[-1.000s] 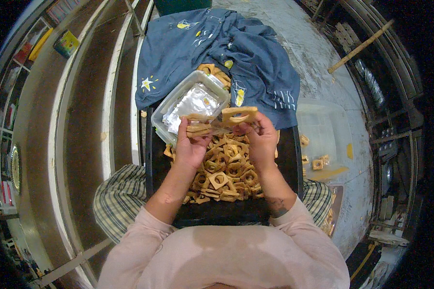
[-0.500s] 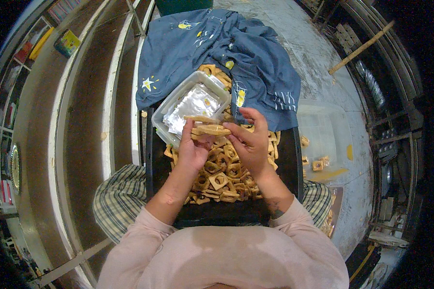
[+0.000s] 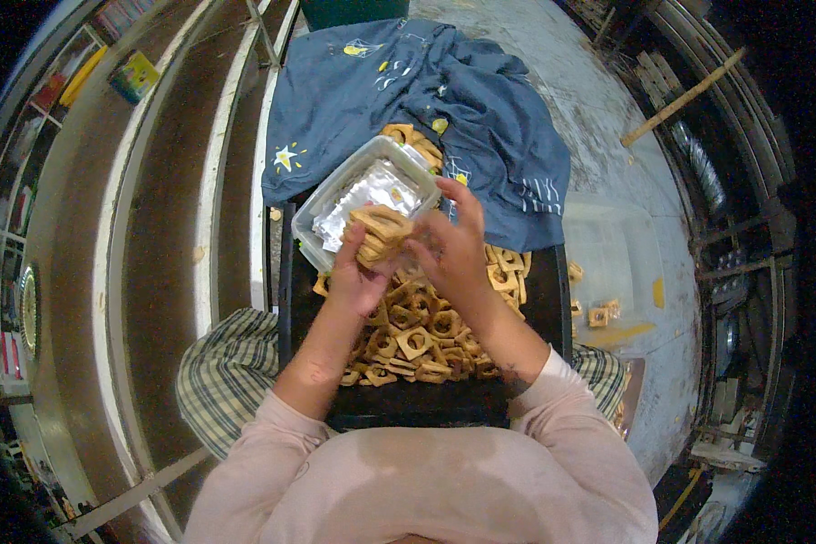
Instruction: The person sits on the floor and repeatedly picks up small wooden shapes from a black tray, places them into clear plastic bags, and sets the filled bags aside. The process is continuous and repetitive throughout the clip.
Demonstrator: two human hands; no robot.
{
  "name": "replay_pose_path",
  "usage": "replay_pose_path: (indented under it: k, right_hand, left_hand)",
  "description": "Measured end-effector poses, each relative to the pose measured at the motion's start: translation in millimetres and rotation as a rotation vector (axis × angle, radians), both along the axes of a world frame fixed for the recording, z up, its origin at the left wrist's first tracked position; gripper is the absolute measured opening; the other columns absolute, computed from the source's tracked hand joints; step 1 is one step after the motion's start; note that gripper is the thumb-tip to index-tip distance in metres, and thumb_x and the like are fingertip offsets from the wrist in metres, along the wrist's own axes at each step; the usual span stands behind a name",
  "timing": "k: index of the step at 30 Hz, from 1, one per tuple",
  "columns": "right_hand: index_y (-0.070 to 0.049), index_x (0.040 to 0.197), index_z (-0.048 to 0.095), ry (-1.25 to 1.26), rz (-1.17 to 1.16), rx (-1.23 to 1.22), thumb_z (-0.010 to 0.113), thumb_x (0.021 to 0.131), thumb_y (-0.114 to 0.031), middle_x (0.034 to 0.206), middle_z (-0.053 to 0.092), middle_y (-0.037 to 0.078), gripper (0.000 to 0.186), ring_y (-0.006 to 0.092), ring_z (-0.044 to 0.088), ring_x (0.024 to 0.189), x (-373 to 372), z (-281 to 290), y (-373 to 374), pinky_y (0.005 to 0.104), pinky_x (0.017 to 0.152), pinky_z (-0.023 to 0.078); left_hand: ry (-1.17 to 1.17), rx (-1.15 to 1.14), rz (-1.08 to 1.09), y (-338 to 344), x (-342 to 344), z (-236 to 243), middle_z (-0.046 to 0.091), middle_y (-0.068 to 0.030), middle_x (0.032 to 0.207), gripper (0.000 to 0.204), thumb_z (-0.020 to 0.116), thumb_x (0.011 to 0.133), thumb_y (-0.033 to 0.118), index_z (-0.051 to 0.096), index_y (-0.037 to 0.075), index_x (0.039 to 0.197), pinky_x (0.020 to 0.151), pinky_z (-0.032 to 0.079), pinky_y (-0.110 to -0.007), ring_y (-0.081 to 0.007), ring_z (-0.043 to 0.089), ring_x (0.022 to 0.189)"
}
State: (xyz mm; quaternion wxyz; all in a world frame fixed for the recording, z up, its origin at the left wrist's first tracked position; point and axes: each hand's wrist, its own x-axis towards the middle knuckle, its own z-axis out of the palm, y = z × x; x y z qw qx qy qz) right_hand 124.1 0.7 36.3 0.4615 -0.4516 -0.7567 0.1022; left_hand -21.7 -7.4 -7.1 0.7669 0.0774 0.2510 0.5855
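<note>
My left hand is closed around a small stack of tan, square, biscuit-like pieces with round holes. The stack tilts so that a hole faces up. Just right of it is my right hand, with one finger raised and the others smeared by motion near the stack's edge. Whether those fingers grip anything is unclear. Beneath both hands, a heap of the same holed squares fills a black tray. A clear plastic tub of silvery packets rests on the heap's far left, partly behind the stack.
A blue printed cloth covers the tray's far end. On the floor to the right sits a translucent bin with a few packed pieces. Pale-edged shelves run along the left, and a wooden stick leans at the far right.
The stack in my left hand has turned from edge-on to showing its holed face. My right hand has shifted slightly left and its fingers have blurred.
</note>
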Motion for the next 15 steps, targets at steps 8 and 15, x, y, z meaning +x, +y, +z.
replay_pose_path:
  k: [8, 15]
  right_hand:
    - [-0.004, 0.086, 0.059, -0.654, 0.051, -0.408, 0.058, 0.068, -0.003, 0.092, 0.055, 0.014, 0.018, 0.0284, 0.057, 0.085, -35.3, -51.2, 107.3, 0.0368, 0.072, 0.047]
    - [-0.004, 0.083, 0.064, -0.822, -0.044, -0.472, 0.05, 0.072, -0.009, 0.089, 0.061, 0.016, 0.018, 0.0295, 0.061, 0.08, -50.5, -92.6, 122.1, 0.0396, 0.067, 0.049]
  left_hand:
    - [-0.042, -0.087, 0.332, 28.2, -50.3, -5.8, 0.053, -0.0138, 0.099, 0.04, 0.054, 0.081, 0.035, 0.045, 0.002, 0.101, 0.073, 0.052, -0.038, -0.0295, 0.056, 0.087]
    - [-0.272, -0.203, 0.352, 25.4, -33.4, -19.2, 0.046, -0.0159, 0.107, 0.044, 0.056, 0.079, 0.036, 0.043, 0.004, 0.106, 0.081, 0.046, -0.048, -0.032, 0.049, 0.097]
